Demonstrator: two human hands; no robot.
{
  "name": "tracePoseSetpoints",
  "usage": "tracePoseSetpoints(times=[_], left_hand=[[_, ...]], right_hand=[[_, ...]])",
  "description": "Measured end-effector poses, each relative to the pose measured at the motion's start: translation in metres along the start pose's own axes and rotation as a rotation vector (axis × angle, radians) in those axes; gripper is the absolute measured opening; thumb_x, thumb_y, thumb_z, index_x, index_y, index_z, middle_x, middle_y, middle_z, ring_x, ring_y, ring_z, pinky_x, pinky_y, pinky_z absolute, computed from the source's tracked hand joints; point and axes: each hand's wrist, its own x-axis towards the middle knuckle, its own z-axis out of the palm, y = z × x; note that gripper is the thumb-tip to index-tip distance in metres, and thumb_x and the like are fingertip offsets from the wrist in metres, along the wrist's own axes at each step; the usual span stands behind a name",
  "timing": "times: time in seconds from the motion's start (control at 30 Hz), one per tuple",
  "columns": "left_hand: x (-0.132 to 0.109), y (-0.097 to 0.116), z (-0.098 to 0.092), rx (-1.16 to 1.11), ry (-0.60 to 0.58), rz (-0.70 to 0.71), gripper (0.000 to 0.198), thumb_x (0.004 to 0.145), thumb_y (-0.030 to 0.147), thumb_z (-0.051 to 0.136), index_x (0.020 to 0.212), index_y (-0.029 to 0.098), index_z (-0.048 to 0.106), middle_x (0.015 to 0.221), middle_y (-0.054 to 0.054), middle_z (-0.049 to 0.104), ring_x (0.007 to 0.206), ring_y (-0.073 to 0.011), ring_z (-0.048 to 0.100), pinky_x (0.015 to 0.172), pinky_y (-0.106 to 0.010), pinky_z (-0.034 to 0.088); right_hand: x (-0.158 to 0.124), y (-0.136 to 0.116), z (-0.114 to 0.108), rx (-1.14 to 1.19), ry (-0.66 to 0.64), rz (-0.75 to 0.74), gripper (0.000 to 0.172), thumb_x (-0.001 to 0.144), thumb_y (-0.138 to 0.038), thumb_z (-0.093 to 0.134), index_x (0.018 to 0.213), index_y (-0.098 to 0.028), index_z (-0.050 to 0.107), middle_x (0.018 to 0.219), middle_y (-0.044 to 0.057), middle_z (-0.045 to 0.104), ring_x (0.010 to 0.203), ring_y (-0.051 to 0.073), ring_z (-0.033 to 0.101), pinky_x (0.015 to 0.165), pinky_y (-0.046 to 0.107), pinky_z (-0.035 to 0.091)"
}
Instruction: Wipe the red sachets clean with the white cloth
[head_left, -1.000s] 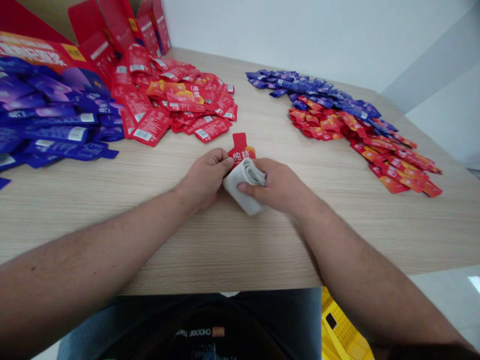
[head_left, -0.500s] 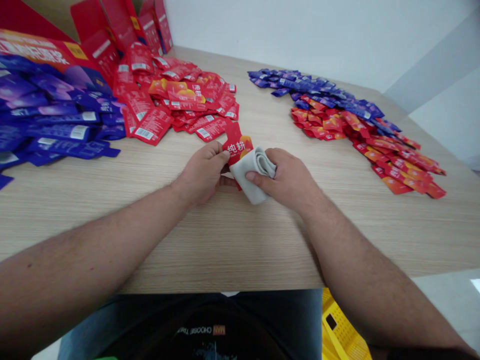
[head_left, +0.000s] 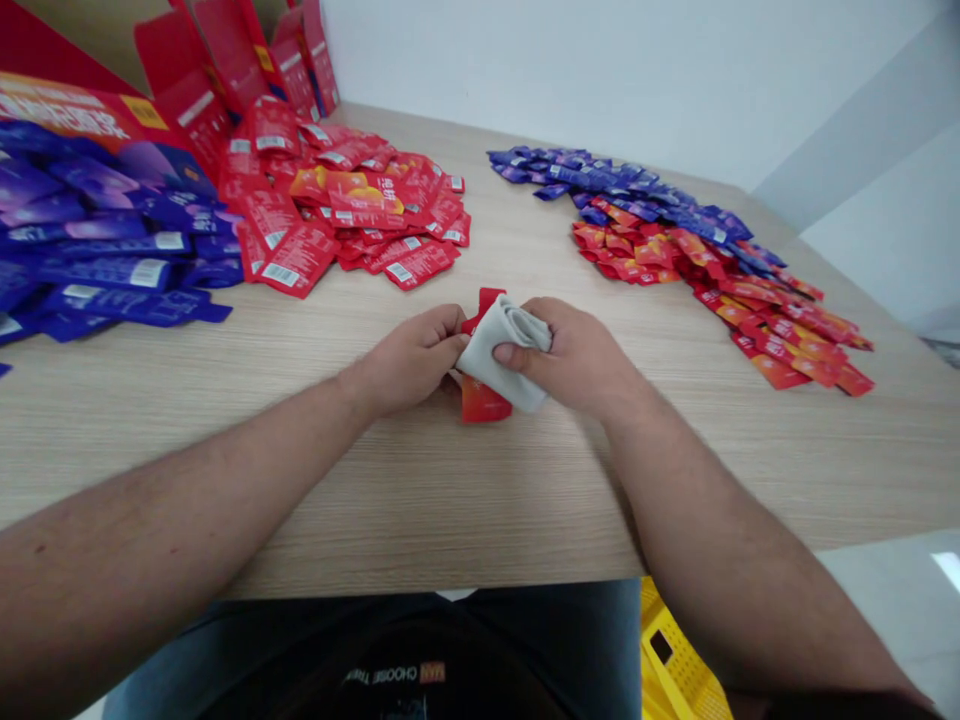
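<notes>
A red and orange pouch [head_left: 484, 402] is pinched at its left edge by my left hand [head_left: 421, 358], near the middle of the wooden table. Over the pouch's front lies a folded whitish cloth [head_left: 508, 360], which hides most of its middle. My right hand [head_left: 574, 358] grips that cloth, thumb on top and fingers wrapped behind its right side. The pouch's red top end and its orange lower end show above and below the cloth.
Blue pouches [head_left: 112, 235] and a pile of red pouches [head_left: 360, 200] lie at the left, before red boxes [head_left: 225, 70]. At the right a row of blue pouches [head_left: 630, 185] borders red ones [head_left: 787, 325]. A yellow basket [head_left: 679, 660] stands below the table edge [head_left: 450, 585].
The pouch has turned and shifted lower behind the cloth, so its orange end now shows below and its printed front is mostly covered. The view has shifted slightly.
</notes>
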Motion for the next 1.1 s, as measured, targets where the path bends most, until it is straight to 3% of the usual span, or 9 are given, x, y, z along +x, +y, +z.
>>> tracePoseSetpoints(times=[0.1, 0.2, 0.33, 0.43, 0.5, 0.67, 0.8, 0.97, 1.1], left_hand=[[-0.005, 0.002, 0.000, 0.230, -0.187, 0.106, 0.007, 0.079, 0.016, 0.062, 0.073, 0.018, 0.061, 0.067, 0.001, 0.059, 0.059, -0.0129, 0.053, 0.053, -0.022, 0.041], [-0.008, 0.001, 0.002, 0.222, -0.227, 0.118, 0.012, 0.078, 0.015, 0.062, 0.068, 0.018, 0.056, 0.066, 0.001, 0.056, 0.059, -0.0118, 0.050, 0.054, -0.022, 0.040], [-0.005, -0.001, 0.005, -0.055, -0.087, 0.017, 0.012, 0.079, 0.016, 0.061, 0.072, 0.020, 0.052, 0.064, 0.002, 0.056, 0.056, -0.0120, 0.051, 0.052, -0.022, 0.040], [0.001, 0.002, 0.005, -0.262, 0.046, -0.018, 0.020, 0.076, 0.012, 0.060, 0.068, 0.021, 0.044, 0.056, 0.004, 0.049, 0.048, -0.0112, 0.046, 0.046, -0.021, 0.037], [0.003, 0.004, 0.003, -0.325, 0.085, -0.013, 0.021, 0.074, 0.011, 0.060, 0.068, 0.020, 0.041, 0.055, 0.004, 0.049, 0.048, -0.0110, 0.047, 0.046, -0.021, 0.039], [0.005, 0.003, -0.004, -0.307, 0.113, -0.067, 0.015, 0.076, 0.017, 0.061, 0.075, 0.020, 0.046, 0.065, 0.003, 0.058, 0.053, -0.0120, 0.055, 0.050, -0.022, 0.046], [0.005, 0.009, -0.011, -0.236, 0.150, -0.057, 0.011, 0.078, 0.021, 0.060, 0.085, 0.020, 0.052, 0.074, 0.001, 0.063, 0.057, -0.0127, 0.059, 0.052, -0.024, 0.048], [0.017, 0.040, -0.042, -0.109, 0.335, 0.099, 0.013, 0.073, 0.019, 0.060, 0.074, 0.020, 0.047, 0.064, 0.003, 0.056, 0.051, -0.0105, 0.054, 0.049, -0.021, 0.044], [0.042, 0.069, -0.100, 0.236, 0.532, 0.204, 0.010, 0.073, 0.019, 0.058, 0.073, 0.020, 0.047, 0.054, 0.006, 0.044, 0.041, -0.0091, 0.040, 0.043, -0.020, 0.033]], right_hand=[[0.003, 0.010, -0.003, 0.099, 0.139, 0.117, 0.034, 0.083, -0.055, 0.063, 0.088, -0.021, 0.062, 0.082, 0.002, 0.066, 0.074, 0.020, 0.058, 0.065, 0.032, 0.040], [0.005, 0.019, -0.002, 0.216, 0.156, 0.192, 0.038, 0.083, -0.058, 0.062, 0.090, -0.021, 0.062, 0.080, 0.002, 0.067, 0.073, 0.021, 0.059, 0.063, 0.032, 0.040], [0.001, 0.014, 0.002, 0.263, 0.076, 0.153, 0.038, 0.081, -0.058, 0.067, 0.092, -0.021, 0.062, 0.082, 0.002, 0.068, 0.075, 0.021, 0.060, 0.063, 0.031, 0.041], [-0.003, 0.002, 0.004, 0.266, -0.135, 0.036, 0.034, 0.079, -0.052, 0.071, 0.092, -0.022, 0.063, 0.082, 0.001, 0.068, 0.075, 0.019, 0.061, 0.065, 0.030, 0.042], [-0.003, 0.001, 0.004, 0.192, -0.189, 0.017, 0.030, 0.079, -0.049, 0.070, 0.090, -0.021, 0.064, 0.082, 0.001, 0.068, 0.074, 0.019, 0.060, 0.066, 0.030, 0.041], [0.007, 0.024, -0.003, 0.016, 0.325, 0.353, 0.032, 0.084, -0.051, 0.059, 0.088, -0.020, 0.061, 0.078, 0.004, 0.066, 0.072, 0.021, 0.059, 0.061, 0.030, 0.038], [0.010, 0.030, -0.003, 0.039, 0.304, 0.378, 0.031, 0.084, -0.052, 0.058, 0.089, -0.021, 0.061, 0.080, 0.005, 0.067, 0.072, 0.022, 0.060, 0.062, 0.031, 0.038], [0.007, 0.022, 0.006, 0.011, 0.194, 0.321, 0.028, 0.085, -0.051, 0.057, 0.083, -0.023, 0.059, 0.082, 0.005, 0.067, 0.075, 0.021, 0.060, 0.064, 0.031, 0.037], [0.006, 0.019, 0.009, 0.027, 0.167, 0.314, 0.027, 0.085, -0.049, 0.057, 0.084, -0.023, 0.060, 0.082, 0.004, 0.066, 0.076, 0.021, 0.060, 0.064, 0.031, 0.037]])
